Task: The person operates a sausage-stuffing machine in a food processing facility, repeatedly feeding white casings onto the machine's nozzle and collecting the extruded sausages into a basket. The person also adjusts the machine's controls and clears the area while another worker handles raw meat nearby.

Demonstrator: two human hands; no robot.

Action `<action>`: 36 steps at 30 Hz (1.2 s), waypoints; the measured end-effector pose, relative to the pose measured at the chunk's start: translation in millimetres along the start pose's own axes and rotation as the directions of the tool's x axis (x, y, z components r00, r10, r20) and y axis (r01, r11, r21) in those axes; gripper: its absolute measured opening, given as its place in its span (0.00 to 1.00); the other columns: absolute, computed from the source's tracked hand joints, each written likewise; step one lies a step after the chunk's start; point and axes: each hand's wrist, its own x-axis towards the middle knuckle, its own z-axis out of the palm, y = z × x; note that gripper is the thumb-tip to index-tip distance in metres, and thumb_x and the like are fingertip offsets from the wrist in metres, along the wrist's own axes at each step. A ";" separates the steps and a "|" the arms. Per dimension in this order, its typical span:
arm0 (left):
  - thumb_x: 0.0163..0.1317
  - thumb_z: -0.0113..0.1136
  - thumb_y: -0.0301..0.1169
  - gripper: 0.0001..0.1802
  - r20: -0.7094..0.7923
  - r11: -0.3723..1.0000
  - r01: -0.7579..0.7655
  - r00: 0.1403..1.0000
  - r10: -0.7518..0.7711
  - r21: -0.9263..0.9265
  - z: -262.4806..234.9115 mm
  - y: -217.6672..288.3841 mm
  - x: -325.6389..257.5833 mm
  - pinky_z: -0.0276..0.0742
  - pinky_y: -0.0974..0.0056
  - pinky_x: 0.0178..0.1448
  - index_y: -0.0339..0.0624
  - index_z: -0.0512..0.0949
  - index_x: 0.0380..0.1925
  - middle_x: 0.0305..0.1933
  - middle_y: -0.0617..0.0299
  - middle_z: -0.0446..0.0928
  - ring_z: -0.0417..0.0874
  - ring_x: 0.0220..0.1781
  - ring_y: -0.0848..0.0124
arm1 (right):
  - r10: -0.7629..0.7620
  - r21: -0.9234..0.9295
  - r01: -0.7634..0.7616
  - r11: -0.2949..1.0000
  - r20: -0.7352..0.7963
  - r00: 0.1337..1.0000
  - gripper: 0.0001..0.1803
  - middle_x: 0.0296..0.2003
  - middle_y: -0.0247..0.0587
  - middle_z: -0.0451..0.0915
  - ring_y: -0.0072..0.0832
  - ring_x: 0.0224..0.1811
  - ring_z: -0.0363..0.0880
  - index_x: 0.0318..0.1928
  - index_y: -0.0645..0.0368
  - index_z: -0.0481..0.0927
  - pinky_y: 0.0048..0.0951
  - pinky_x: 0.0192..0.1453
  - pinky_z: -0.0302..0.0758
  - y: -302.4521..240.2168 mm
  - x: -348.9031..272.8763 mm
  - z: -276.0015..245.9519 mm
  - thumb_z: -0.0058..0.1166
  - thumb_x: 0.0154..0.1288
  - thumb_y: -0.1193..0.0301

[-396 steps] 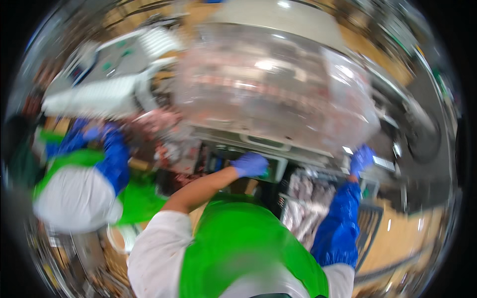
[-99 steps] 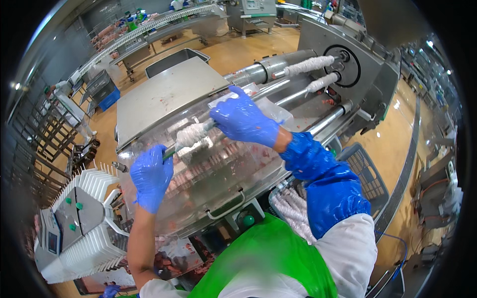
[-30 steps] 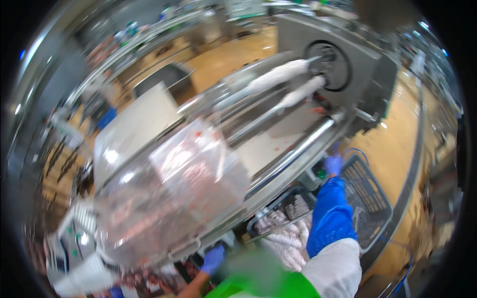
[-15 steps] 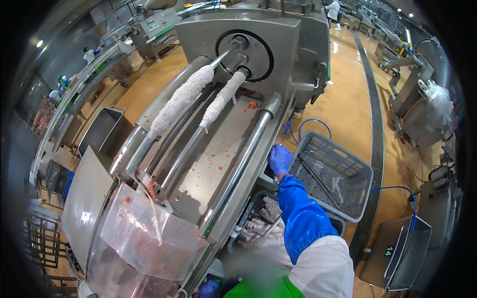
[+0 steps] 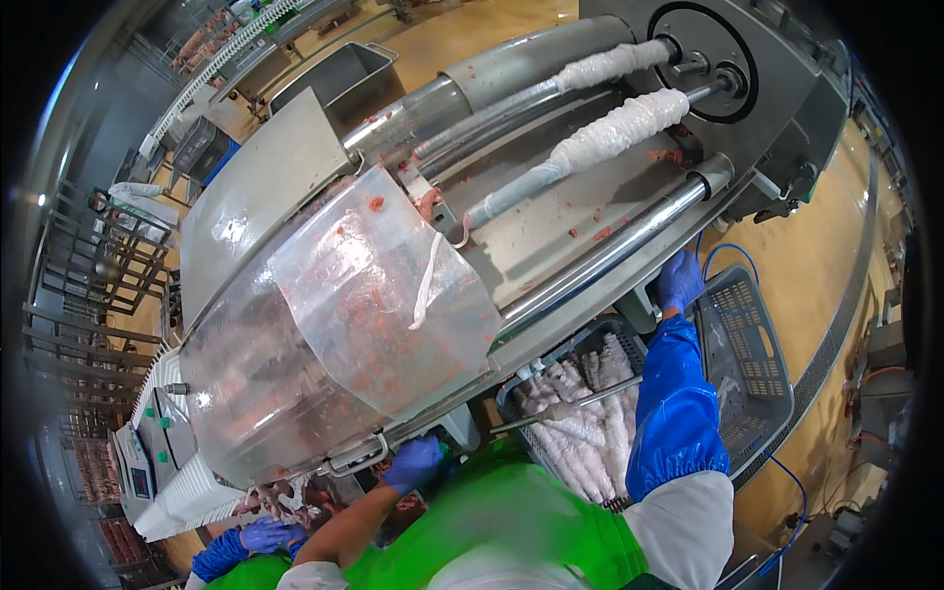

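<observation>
My right hand (image 5: 680,282), in a blue glove, is at the near side edge of the steel machine (image 5: 629,258). Its fingers look curled against that edge; whatever they hold is hidden. My left hand (image 5: 415,465), also blue-gloved, is below the machine's front, beside a metal handle (image 5: 359,455); its fingers are not clear. Gathered white casing covers both steel tubes that stick out of the round plate (image 5: 698,61): a thick casing (image 5: 619,130) on the near tube and a slimmer casing (image 5: 612,65) on the far one. A meat-spattered clear plastic sheet (image 5: 388,295) drapes over the machine's left part.
Under my right arm stands a crate (image 5: 513,398) of white gathered casing sticks (image 5: 590,423), with a metal rod (image 5: 615,390) across it. A grey perforated crate (image 5: 777,379) is on the floor at right. A co-worker's gloved hands (image 5: 267,534) are over meat at lower left.
The view has swung left, bringing my left hand and the co-worker's hands into sight. The thicker casing, on the far tube before, is now on the near one. My right hand stays at the machine's edge.
</observation>
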 end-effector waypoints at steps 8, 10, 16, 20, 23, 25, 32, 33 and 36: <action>0.60 0.46 0.38 0.15 -0.044 0.993 -0.108 0.993 0.110 0.048 7.0 -9.0 -0.3 0.73 0.45 0.37 0.35 0.72 0.33 0.27 0.40 0.76 0.78 0.31 0.44 | -0.013 -0.033 0.012 0.999 -0.020 1.000 0.19 0.32 0.49 0.78 0.48 0.38 0.77 0.34 0.55 0.77 0.48 0.42 0.68 1.0 0.6 -2.3 0.35 0.66 0.57; 0.60 0.46 0.39 0.16 -0.030 0.997 -0.071 0.997 0.071 0.010 3.1 -5.9 -0.2 0.73 0.45 0.38 0.35 0.72 0.33 0.29 0.39 0.76 0.78 0.32 0.43 | -0.038 -0.015 0.037 0.999 -0.047 0.998 0.18 0.32 0.49 0.78 0.48 0.37 0.77 0.34 0.56 0.77 0.48 0.41 0.68 0.4 0.8 -1.7 0.36 0.66 0.58; 0.60 0.45 0.41 0.18 0.049 1.000 -0.015 0.999 0.016 -0.006 -7.1 -0.1 2.2 0.72 0.46 0.40 0.35 0.73 0.33 0.32 0.38 0.76 0.78 0.36 0.44 | -0.031 -0.043 0.029 0.999 -0.049 0.998 0.17 0.31 0.49 0.78 0.48 0.36 0.76 0.33 0.56 0.77 0.48 0.39 0.70 1.9 2.6 1.8 0.37 0.65 0.59; 0.60 0.46 0.40 0.17 0.072 1.000 0.002 0.997 0.000 -0.026 -11.2 1.5 4.3 0.72 0.46 0.40 0.36 0.73 0.34 0.33 0.39 0.76 0.78 0.37 0.44 | -0.029 -0.055 0.027 0.998 -0.040 0.999 0.18 0.31 0.50 0.78 0.48 0.36 0.76 0.33 0.57 0.77 0.49 0.39 0.70 6.7 4.7 5.7 0.37 0.65 0.59; 0.58 0.47 0.39 0.15 0.085 1.000 -0.024 0.996 0.025 -0.013 -9.5 -2.8 4.7 0.72 0.47 0.41 0.37 0.73 0.34 0.33 0.40 0.76 0.77 0.37 0.44 | -0.025 -0.063 0.022 0.998 -0.037 0.999 0.18 0.31 0.50 0.78 0.48 0.36 0.76 0.33 0.57 0.77 0.48 0.39 0.70 9.1 5.4 6.2 0.38 0.65 0.59; 0.57 0.48 0.38 0.14 0.077 0.998 -0.052 0.996 0.055 -0.035 -7.8 -5.8 3.5 0.72 0.48 0.40 0.37 0.73 0.33 0.32 0.40 0.76 0.77 0.37 0.45 | -0.024 -0.055 0.021 0.998 -0.051 0.998 0.18 0.31 0.51 0.78 0.48 0.36 0.76 0.32 0.57 0.77 0.48 0.39 0.70 7.5 4.4 6.0 0.38 0.65 0.59; 0.54 0.53 0.35 0.11 0.096 0.991 -0.126 0.988 0.122 0.035 -13.1 -1.1 -2.5 0.73 0.49 0.40 0.38 0.73 0.32 0.31 0.42 0.75 0.76 0.34 0.43 | -0.039 -0.001 0.039 0.999 -0.027 0.999 0.20 0.32 0.55 0.78 0.51 0.36 0.76 0.31 0.60 0.78 0.48 0.39 0.70 7.4 1.3 1.1 0.38 0.65 0.59; 0.54 0.52 0.35 0.12 0.106 0.957 -0.277 0.958 0.268 0.090 -37.3 17.2 -7.9 0.73 0.48 0.40 0.37 0.74 0.32 0.32 0.42 0.75 0.77 0.34 0.44 | -0.027 0.028 0.028 0.999 -0.036 0.999 0.20 0.32 0.56 0.78 0.52 0.37 0.76 0.31 0.61 0.78 0.49 0.39 0.70 7.9 0.4 -0.9 0.38 0.65 0.59; 0.54 0.52 0.34 0.12 0.081 0.994 -0.113 0.990 0.114 -0.012 -27.0 7.4 -10.4 0.73 0.46 0.37 0.37 0.75 0.31 0.33 0.42 0.76 0.79 0.35 0.46 | -0.022 -0.033 0.020 0.999 -0.074 0.997 0.19 0.31 0.55 0.78 0.54 0.35 0.76 0.32 0.58 0.78 0.53 0.37 0.70 -6.2 -4.1 -16.5 0.38 0.65 0.58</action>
